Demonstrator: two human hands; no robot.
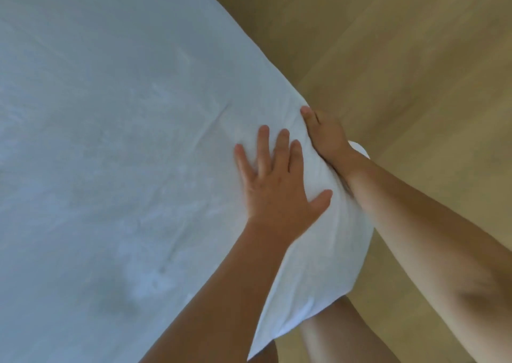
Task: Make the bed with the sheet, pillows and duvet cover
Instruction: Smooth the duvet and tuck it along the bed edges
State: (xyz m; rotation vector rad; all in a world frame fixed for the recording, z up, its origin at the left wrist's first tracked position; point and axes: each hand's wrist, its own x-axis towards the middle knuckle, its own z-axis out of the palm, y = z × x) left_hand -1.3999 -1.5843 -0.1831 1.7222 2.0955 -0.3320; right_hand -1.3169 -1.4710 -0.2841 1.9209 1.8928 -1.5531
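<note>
One sheet [110, 141] | flat under left hand [277, 191] fingers [263, 143] | edge hides right hand [327, 138] fingers

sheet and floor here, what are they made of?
Sheet: white woven fabric, likely cotton, with a matte finish. It shows fine creases and soft folds at the corner.
Floor: light wood or wood-look laminate with a low sheen. It shows faint plank lines and grain, but the exact type is unclear.

- Pale tan wood-look plank floor [415, 57]: fills the upper right and right side of the frame and runs down to the lower right.
- Floor tone varies in broad diagonal bands; grain is too blurred to read.
- Darker brown shaded strip of floor [235, 10] at top centre.
- Light: soft, warm, even; shadows have diffuse edges.
</note>
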